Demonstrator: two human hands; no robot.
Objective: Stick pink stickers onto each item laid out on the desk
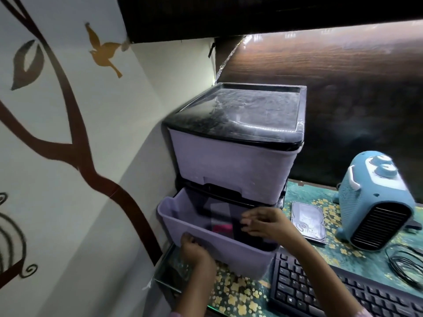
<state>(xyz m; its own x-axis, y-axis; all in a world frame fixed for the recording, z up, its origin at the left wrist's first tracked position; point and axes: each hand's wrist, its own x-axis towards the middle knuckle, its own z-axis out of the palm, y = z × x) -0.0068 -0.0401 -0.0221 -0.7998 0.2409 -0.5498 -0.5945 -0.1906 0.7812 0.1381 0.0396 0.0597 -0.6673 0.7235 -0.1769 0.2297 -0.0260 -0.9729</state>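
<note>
From the head camera I see a lilac drawer unit with a dusty black lid standing at the back left corner of the desk, against the wall with the tree decal. Its lower drawer is pulled out over the desk's left edge. My left hand is on the drawer's front wall, fingers curled over the lower part of it as if gripping the pull; I cannot tell how tightly. My right hand reaches over the drawer's right rim, fingers loosely bent and partly spread, holding nothing I can make out. Inside the drawer, just left of those fingers, lies something pink, blurred; I cannot tell whether it is the stickers.

On the desk, a hard drive lies flat just right of the drawer unit. A blue fan heater stands further right, toward the back edge. A black keyboard lies along the front edge, touching the drawer's right front corner. A coiled black cable sits near the right edge, in front of the heater.
</note>
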